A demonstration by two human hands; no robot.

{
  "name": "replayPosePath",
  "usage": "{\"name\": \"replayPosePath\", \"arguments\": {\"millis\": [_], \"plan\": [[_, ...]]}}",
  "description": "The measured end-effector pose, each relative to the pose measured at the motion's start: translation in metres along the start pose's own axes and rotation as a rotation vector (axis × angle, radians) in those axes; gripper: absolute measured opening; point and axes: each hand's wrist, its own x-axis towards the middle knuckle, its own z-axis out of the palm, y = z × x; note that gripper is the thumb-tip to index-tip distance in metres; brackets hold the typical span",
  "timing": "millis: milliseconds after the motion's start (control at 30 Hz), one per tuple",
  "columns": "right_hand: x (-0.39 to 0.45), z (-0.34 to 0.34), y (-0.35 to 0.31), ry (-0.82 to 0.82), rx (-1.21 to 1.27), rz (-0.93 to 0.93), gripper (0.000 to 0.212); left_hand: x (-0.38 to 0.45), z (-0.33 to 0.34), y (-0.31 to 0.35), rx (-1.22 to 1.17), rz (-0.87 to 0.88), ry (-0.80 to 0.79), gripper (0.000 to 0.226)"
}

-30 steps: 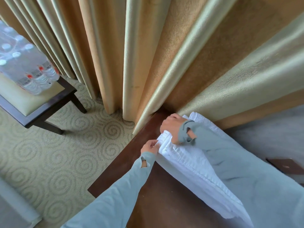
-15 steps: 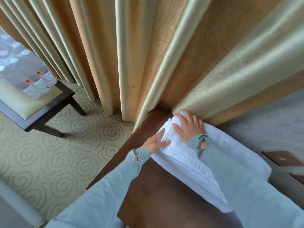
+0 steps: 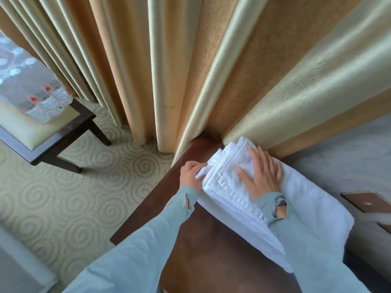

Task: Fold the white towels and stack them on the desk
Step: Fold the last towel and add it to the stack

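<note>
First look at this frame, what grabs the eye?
The folded white towel on the dark wooden desk, low and right of centre, with the right hand pressing flat on top and the left hand pinching its left edge. Behind it, tall cream and tan curtains fill the upper frame. At far left, a pack of water bottles sits on a cushioned stool on the swirl-patterned carpet.

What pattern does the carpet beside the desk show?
Pale green carpet with a repeating pattern of spiral swirls, seen in the head view.
</note>
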Motion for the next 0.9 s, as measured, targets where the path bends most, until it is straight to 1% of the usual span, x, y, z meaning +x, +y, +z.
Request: {"name": "replayPosePath", "arguments": {"millis": [67,100,167,233,367,467,567,633,667,733,833,900], "plan": [[0.000,0.002,0.001,0.010,0.002,0.004,0.077,0.007,-0.003,0.006,0.026,-0.037,-0.064,0.044],[0.000,0.002,0.002,0.017,0.001,0.001,0.076,0.007,-0.004,0.011,0.060,-0.059,-0.121,0.043],[-0.002,0.003,0.002,0.035,0.006,-0.003,0.075,0.009,-0.007,0.016,0.082,-0.082,-0.169,0.040],[-0.004,0.004,0.001,0.050,0.011,-0.005,0.073,0.011,-0.007,0.017,0.049,-0.156,-0.191,0.037],[-0.004,0.004,0.001,0.063,-0.005,-0.005,0.072,0.015,-0.008,0.021,0.050,-0.210,-0.220,0.029],[-0.004,0.005,0.000,0.064,-0.009,-0.008,0.071,0.019,-0.005,0.019,0.038,-0.237,-0.221,0.031],[-0.005,0.004,0.000,0.092,-0.037,-0.023,0.068,0.016,0.000,0.023,-0.076,-0.201,-0.247,0.032],[-0.005,0.004,0.000,0.103,-0.043,-0.022,0.067,0.008,0.003,0.025,-0.196,-0.167,-0.263,0.023],[-0.006,0.005,0.000,0.099,-0.041,-0.020,0.066,0.004,0.004,0.024,-0.250,-0.186,-0.270,0.022],[-0.007,0.007,-0.002,0.094,-0.046,-0.019,0.066,0.003,0.004,0.021,-0.331,-0.285,-0.251,0.031],[-0.007,0.003,0.000,0.045,-0.013,-0.018,0.068,0.012,0.000,0.022,-0.430,-0.456,-0.236,0.024],[-0.007,-0.003,0.005,0.014,0.087,-0.039,0.072,0.018,-0.006,0.030,-0.463,-0.463,-0.227,0.026]]}}
